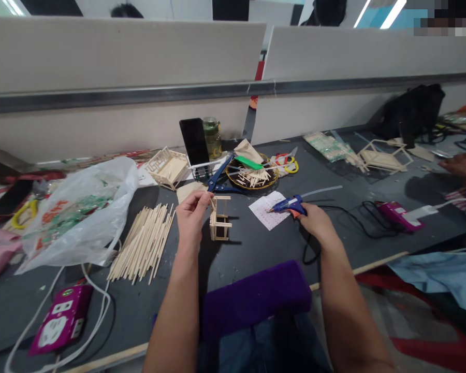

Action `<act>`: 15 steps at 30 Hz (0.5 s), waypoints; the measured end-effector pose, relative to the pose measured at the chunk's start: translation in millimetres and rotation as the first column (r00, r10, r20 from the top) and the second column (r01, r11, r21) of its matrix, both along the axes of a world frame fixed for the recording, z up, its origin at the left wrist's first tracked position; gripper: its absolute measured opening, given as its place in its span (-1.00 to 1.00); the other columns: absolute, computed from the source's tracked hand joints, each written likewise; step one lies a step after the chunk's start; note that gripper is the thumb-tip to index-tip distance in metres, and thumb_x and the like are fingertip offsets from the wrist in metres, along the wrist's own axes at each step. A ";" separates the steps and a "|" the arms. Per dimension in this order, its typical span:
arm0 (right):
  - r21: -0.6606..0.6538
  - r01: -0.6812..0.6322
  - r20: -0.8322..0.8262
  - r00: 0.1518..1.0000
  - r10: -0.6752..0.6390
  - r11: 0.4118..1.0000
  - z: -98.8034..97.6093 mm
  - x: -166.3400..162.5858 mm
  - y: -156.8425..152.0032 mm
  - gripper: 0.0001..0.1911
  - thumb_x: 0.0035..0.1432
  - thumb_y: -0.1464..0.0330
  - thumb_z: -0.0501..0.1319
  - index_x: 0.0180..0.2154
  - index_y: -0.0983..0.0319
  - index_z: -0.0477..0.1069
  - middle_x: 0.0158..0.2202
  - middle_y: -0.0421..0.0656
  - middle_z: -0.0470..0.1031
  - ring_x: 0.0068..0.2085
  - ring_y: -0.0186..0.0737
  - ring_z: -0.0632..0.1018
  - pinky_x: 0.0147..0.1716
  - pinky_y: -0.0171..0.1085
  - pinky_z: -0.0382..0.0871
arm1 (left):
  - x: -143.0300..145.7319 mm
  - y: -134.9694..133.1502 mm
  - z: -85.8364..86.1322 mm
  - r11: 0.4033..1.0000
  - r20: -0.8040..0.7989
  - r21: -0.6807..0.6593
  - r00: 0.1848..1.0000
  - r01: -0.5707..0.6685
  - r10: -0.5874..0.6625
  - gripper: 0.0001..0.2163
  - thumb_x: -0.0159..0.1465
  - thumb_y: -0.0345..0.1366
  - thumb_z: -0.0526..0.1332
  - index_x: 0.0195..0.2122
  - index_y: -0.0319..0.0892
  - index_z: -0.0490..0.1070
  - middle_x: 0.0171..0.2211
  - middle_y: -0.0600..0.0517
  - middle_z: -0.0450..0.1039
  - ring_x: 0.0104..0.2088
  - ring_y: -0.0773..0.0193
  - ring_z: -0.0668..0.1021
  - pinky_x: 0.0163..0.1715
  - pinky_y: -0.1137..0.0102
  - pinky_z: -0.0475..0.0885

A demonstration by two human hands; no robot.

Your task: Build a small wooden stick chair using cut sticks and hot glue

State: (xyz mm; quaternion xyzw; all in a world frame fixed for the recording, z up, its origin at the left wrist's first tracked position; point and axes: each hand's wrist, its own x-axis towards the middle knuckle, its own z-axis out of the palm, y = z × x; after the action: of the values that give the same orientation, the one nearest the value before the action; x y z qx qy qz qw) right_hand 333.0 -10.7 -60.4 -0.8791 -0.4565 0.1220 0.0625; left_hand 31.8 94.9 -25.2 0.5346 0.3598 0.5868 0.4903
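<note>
My left hand (194, 211) pinches the upper left corner of a small frame built from thin wooden sticks (219, 225). In my right hand (314, 221) is a blue glue gun (288, 204) with an orange trigger, its nozzle pointing left over a printed sheet of paper (270, 213). A clear glue stick (321, 191) juts from the back of the gun. Left of my left hand lies a heap of loose wooden sticks (144, 242). The gun and the frame are apart from each other.
Behind are a stick-built box (168, 168), a phone (194, 141), a jar (213, 137), blue pliers (218, 176) and a basket of stick pieces (253, 178). A plastic bag (81, 212) and power strip (62, 319) stand left. A co-worker's hand (464, 171) shows at right.
</note>
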 end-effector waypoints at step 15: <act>0.265 -0.015 -0.253 0.964 0.084 0.964 -14.9 11.5 0.4 -0.53 0.03 0.47 0.14 0.02 0.31 0.47 -0.13 0.00 0.61 -0.16 -0.05 0.57 -0.15 -0.21 0.38 | 1.3 -0.2 0.2 1.000 0.031 0.000 0.999 0.020 -0.020 -0.80 0.15 -0.11 0.37 -0.44 -0.15 0.59 -0.47 0.04 0.50 -0.47 0.36 0.43 -0.41 0.43 0.37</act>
State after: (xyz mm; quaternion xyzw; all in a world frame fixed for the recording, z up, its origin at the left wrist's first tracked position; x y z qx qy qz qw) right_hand 344.5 -10.3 -75.3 -0.8275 -0.4783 0.1775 0.2344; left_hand 33.1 94.7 -25.0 0.5289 0.3470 0.5901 0.5016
